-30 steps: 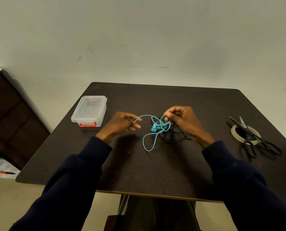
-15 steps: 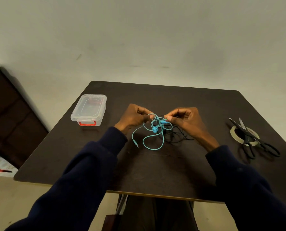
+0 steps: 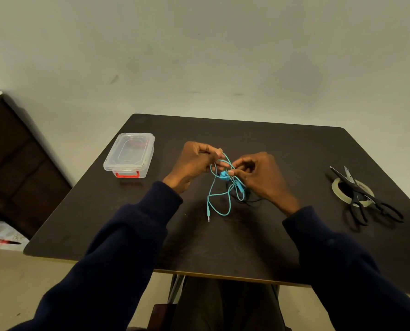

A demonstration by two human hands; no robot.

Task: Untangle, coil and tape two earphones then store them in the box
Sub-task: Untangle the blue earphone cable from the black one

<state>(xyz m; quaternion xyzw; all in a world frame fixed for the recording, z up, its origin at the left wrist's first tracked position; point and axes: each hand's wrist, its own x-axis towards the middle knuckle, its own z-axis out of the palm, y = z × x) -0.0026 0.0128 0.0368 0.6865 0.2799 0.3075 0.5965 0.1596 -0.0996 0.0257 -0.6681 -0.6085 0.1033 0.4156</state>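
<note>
Black earphone (image 3: 252,200) barely visible under right hand (image 3: 261,179) and turquoise earphone (image 3: 224,175).

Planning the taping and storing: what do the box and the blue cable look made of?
The box: clear, glossy hard plastic by the look; the table shows through it. The blue cable: matte, flexible rubbery or plastic jacket, probably; it droops in soft loops.
</note>
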